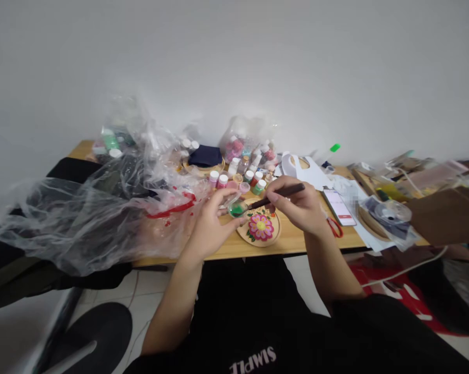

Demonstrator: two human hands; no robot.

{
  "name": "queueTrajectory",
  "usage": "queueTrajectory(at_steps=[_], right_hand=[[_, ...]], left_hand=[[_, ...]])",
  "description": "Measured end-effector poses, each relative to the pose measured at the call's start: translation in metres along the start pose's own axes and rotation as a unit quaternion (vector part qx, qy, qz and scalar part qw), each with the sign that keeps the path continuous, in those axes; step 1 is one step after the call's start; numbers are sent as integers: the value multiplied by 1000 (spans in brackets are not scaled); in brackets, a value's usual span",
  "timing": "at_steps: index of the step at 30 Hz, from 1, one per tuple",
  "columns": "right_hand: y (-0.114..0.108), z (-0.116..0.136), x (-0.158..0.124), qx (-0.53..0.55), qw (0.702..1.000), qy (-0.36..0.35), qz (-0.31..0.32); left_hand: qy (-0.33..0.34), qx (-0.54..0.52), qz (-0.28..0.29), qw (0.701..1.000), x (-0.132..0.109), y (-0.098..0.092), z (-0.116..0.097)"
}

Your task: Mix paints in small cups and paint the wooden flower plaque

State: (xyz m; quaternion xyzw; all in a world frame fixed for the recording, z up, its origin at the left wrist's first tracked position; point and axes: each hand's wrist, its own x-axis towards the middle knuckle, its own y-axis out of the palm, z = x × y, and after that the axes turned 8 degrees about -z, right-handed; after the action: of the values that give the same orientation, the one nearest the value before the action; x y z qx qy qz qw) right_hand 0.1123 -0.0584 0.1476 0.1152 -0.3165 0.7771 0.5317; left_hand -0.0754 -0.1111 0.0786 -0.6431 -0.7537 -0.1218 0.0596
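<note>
My left hand (212, 224) is closed round a small clear cup (237, 209) with green stuff inside and a lid hinged up. In my right hand (297, 205) is a thin tool with a dark handle (283, 191); its tip reaches into the cup, and I cannot tell what kind of tip it has. Just below, on the table, lies a round wooden plate (277, 236) bearing a pink and purple flower (261, 227) with a yellow centre and green leaves. Small white-capped jars, among them a green jar (259, 187) and a pink jar (222, 181), stand behind the cup.
Crumpled clear plastic (113, 213) covers the table's left side. To the right are a phone (339, 206), orange-handled scissors (335, 227), white paper (359, 208) and a cardboard box (448, 215). Bagged jars (238, 143) stand against the wall. The wooden table's front edge (234, 254) is near my body.
</note>
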Motion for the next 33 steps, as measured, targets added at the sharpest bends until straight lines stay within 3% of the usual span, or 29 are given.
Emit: queueTrajectory(at_steps=[8,20,29,33], right_hand=[[-15,-2,-2,-57,996,-52,-47],[-43,-25,-14,-26,998,-5,-52],[-65,-35,-19,-37,997,-16,-61],[-70,-36,-22,-32,997,-13,-75]], left_hand=[[7,55,23,998,14,16,4],[-48,91,53,993,34,44,14],[44,115,111,986,46,59,13],[37,115,112,986,49,65,11]])
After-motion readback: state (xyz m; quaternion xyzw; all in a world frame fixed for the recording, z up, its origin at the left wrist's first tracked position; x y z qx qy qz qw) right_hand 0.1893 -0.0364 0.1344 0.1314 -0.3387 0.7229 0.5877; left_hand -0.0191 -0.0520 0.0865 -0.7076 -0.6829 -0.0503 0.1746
